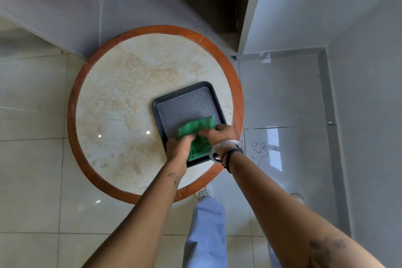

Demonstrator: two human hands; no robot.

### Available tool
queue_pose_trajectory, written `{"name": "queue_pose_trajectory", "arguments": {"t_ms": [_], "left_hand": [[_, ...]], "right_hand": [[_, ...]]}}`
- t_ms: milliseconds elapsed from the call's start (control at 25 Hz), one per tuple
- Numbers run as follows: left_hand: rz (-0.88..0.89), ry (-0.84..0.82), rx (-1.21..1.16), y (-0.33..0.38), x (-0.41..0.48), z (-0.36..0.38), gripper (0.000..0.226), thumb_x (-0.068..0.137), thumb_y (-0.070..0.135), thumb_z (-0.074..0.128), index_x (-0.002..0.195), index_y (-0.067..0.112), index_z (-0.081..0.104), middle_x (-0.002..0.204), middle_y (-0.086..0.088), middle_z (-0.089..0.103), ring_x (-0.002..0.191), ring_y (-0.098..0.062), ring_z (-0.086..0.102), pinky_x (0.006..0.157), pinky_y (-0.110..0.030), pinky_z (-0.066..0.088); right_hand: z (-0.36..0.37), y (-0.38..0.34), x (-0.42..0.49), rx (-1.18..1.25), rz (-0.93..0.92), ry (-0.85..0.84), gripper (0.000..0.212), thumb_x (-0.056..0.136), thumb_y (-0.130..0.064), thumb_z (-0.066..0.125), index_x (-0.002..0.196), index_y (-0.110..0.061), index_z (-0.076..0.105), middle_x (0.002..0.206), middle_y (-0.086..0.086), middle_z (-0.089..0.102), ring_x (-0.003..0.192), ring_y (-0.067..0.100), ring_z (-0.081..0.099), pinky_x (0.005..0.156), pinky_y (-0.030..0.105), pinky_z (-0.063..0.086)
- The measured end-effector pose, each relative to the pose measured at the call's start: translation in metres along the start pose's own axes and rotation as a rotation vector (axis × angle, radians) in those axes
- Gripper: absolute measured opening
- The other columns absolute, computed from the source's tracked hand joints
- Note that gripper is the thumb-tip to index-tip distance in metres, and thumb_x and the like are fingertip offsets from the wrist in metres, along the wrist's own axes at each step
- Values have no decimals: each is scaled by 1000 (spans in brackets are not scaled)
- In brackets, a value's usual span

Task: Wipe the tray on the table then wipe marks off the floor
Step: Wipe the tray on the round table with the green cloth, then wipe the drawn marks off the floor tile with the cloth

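A dark square tray (185, 102) with a patterned grey base lies on the right side of a round marble table (130, 98) with an orange-brown rim. A green cloth (196, 128) is spread over the tray's near part. My left hand (179, 147) and my right hand (221, 132) both rest on the cloth, fingers gripping it, side by side over the tray's near edge. Black scribbled marks (262, 150) show on the glossy floor tile just right of the table.
A grey wall and step run behind the table. A white cabinet panel (282, 6) stands at the upper right. Beige floor tiles (32, 159) surround the table. My legs and white shoe (205, 191) are below the table's near edge.
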State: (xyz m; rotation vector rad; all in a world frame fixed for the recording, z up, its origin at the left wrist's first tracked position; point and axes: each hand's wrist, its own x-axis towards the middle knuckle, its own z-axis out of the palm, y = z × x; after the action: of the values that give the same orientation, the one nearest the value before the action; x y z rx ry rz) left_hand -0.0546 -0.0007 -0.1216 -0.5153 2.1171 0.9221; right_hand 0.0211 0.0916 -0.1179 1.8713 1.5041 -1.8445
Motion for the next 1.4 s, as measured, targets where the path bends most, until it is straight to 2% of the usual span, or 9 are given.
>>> {"name": "queue_pose_trajectory", "arguments": {"t_ms": [80, 280, 480, 600, 760, 880, 1000, 1200, 1400], "left_hand": [[100, -154, -119, 8, -32, 5, 35, 74, 19, 79, 106, 7, 70, 95, -9, 76, 85, -26, 73, 64, -30, 55], [144, -469, -302, -24, -103, 74, 46, 77, -7, 73, 119, -10, 54, 106, -31, 68, 91, -37, 68, 81, -56, 56], [91, -551, -154, -138, -77, 195, 64, 75, -13, 75, 130, 4, 47, 101, -14, 71, 78, -15, 74, 65, -28, 61], [83, -551, 177, -216, -1, 263, 75, 79, 7, 81, 142, 9, 40, 113, -17, 67, 92, -21, 69, 78, -29, 57], [416, -540, 895, -283, 124, 321, 81, 85, 27, 71, 153, 13, 30, 154, -12, 39, 139, -23, 41, 113, -32, 36], [715, -494, 1396, -299, 195, 352, 103, 82, 40, 72, 156, 7, 9, 165, -18, 5, 152, -32, 8, 122, -42, 15], [807, -414, 1742, -305, 235, 361, 132, 67, 59, 78, 155, 0, -2, 163, -24, -11, 151, -39, -7, 122, -48, 3], [842, -340, 1921, -323, 251, 364, 150, 57, 63, 83, 153, -4, -11, 160, -29, -19, 150, -39, -11, 123, -49, 0], [811, -307, 2002, -322, 244, 372, 150, 57, 56, 87, 153, -5, -13, 158, -32, -20, 150, -42, -10, 122, -49, 1]], "right_hand": [[-34, 7, -11, 315, -91, -61, 10, 65, -17, 77, 70, -16, 68, 70, 4, 74, 66, 24, 70, 56, 29, 58], [-134, 88, -16, 803, -176, -266, 43, 69, -2, 65, 111, 7, 60, 96, 19, 68, 88, 32, 63, 86, 45, 51], [-199, 235, 47, 848, 28, -181, 22, 75, 10, 62, 94, 3, 70, 90, 18, 76, 83, 35, 70, 69, 40, 61], [-205, 329, 133, 400, 173, 348, 18, 78, 12, 62, 75, -5, 67, 89, 28, 71, 74, 34, 65, 68, 40, 57], [-169, 400, 243, -270, -64, 758, 16, 78, -4, 63, 93, -3, 66, 87, 24, 70, 77, 41, 65, 64, 39, 51], [-116, 440, 298, -489, -284, 527, 41, 77, 10, 58, 118, 9, 58, 111, 33, 65, 100, 45, 63, 86, 48, 54], [-68, 497, 304, -958, -273, 111, 71, 84, -30, 56, 142, 4, 34, 153, 27, 30, 141, 41, 30, 115, 56, 20], [-73, 518, 322, -1082, -352, 251, 86, 80, -60, 43, 145, -4, 35, 157, 14, 30, 145, 31, 26, 115, 61, 8], [-102, 551, 304, -1290, -551, -85, 83, 83, -64, 36, 149, -15, 30, 160, 8, 23, 148, 29, 17, 117, 58, -6]]}}
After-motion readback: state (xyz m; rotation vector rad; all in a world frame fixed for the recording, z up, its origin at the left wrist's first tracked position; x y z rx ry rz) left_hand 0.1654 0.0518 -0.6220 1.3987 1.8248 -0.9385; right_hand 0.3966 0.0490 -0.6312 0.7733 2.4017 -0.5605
